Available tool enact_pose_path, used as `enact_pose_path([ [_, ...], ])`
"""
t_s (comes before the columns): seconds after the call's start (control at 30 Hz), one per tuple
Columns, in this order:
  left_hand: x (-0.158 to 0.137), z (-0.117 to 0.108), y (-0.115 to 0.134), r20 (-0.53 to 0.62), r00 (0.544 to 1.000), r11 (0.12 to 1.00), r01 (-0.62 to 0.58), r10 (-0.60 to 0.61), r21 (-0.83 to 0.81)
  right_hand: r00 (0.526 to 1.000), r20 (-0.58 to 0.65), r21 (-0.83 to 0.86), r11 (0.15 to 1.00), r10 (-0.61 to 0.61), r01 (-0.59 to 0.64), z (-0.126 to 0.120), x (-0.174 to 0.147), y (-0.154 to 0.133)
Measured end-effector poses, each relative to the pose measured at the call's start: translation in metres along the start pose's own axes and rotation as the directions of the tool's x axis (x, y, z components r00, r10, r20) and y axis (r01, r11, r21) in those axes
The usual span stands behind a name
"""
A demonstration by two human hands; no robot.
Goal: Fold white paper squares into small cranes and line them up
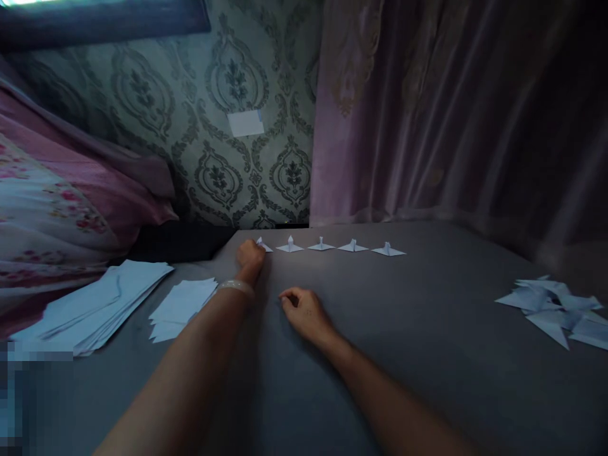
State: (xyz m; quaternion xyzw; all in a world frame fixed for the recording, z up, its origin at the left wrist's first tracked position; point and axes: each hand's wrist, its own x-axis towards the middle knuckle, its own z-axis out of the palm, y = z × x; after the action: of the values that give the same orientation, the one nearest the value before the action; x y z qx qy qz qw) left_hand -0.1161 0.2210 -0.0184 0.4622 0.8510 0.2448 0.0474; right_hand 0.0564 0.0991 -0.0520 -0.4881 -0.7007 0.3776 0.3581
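My left hand (251,254) reaches to the far left end of a row of folded white paper cranes. Its fingers are closed on the leftmost paper crane (265,246), which the hand partly covers. To the right of it, several more cranes stand in line, among them a crane (290,246) close by and a crane (388,250) at the right end. Nearer to me, my right hand (306,311) rests on the grey surface (408,342), apart from the cranes. Its fingers are curled in with the thumb near the index finger, and nothing shows in them.
Large white paper sheets (109,301) lie stacked at the left, with a pile of smaller paper pieces (183,307) beside my left forearm. A heap of folded paper (560,307) lies at the far right. Behind are a patterned wall (237,164) and a pink curtain (346,139).
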Motion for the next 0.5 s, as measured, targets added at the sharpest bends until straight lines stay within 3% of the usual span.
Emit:
enact_pose_path([
  [0.33, 0.012, 0.017, 0.0, -0.027, 0.999, 1.0, 0.028, -0.028, 0.009, 1.0, 0.012, -0.032, 0.999, -0.01, 0.011, -0.001, -0.001, -0.002],
  [0.5, 0.012, 0.018, -0.004, -0.003, 0.999, 0.999, -0.034, 0.034, -0.028, 1.0, -0.006, -0.044, 0.999, -0.018, 0.017, 0.001, -0.001, -0.002],
])
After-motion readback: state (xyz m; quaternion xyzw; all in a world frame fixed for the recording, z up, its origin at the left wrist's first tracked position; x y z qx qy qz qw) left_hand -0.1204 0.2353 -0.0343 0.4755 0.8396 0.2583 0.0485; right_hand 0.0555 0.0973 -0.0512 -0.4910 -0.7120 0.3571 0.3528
